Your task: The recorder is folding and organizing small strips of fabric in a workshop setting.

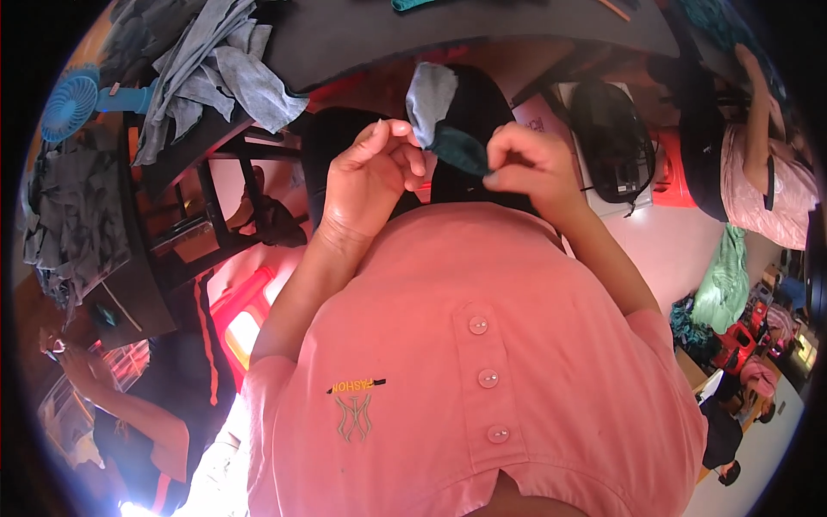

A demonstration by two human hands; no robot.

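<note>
A small two-coloured piece of fabric hangs between my hands above my lap. Its upper part is pale grey-blue (432,95), and the lower part is dark green (461,151). My left hand (366,172) has its fingers curled, with thumb and forefinger at the fabric's left edge where the two colours meet. At the other end, my right hand (536,164) pinches the dark green tip between thumb and forefinger.
Ahead is a dark table (482,30), with grey-blue fabric pieces (215,73) heaped at its left beside a blue fan (71,102). A dark fabric pile (73,215) lies further left. On the right are a black bag (612,142) and a red stool (674,168). Co-workers sit on both sides.
</note>
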